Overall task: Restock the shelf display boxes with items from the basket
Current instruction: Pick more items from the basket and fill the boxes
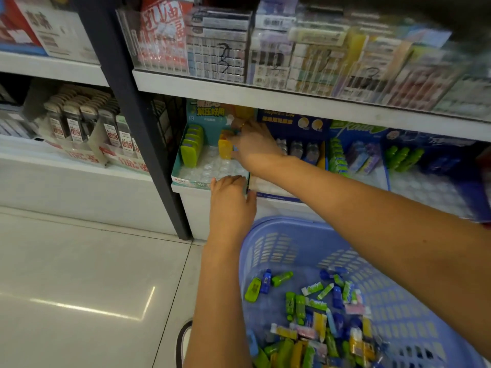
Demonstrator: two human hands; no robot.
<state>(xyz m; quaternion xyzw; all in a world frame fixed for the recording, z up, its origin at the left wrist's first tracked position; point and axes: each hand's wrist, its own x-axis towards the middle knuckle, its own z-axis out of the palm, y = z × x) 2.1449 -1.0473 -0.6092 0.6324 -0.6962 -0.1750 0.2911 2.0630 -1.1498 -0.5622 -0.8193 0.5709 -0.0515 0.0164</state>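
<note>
reaching into the teal display box [183,166] on the bottom shelf [196,208], the right hand [255,148] has its fingertips closed narrowly on the yellow item [224,151]. blur hides how firm the pinch is. the yellow item stands upright near the middle of the box, on the clear moulded tray [212,168] that lines it. a row of green items [191,147] stands upright along the left side of the same box, one behind another, apart from the yellow one.

the left hand [231,205] holds the near front wall of the teal box, with its fingers bent over the rim and its thumb out to the right.

just right of the teal box sits a blue display box [292,123], with the right forearm crossing over its near part. farther right, green tubes [403,158] lie in another blue box.

the lilac basket [265,251] sits near and to the right, under both forearms. a loose heap of small items [318,314] in green, blue, yellow and pink lies in it.

above, an upper shelf [265,94] carries blurred stacked packs behind a clear front. to the far left, carded packs [87,123] stand in another bay. pale floor tiles [79,261] fill the near left.
</note>
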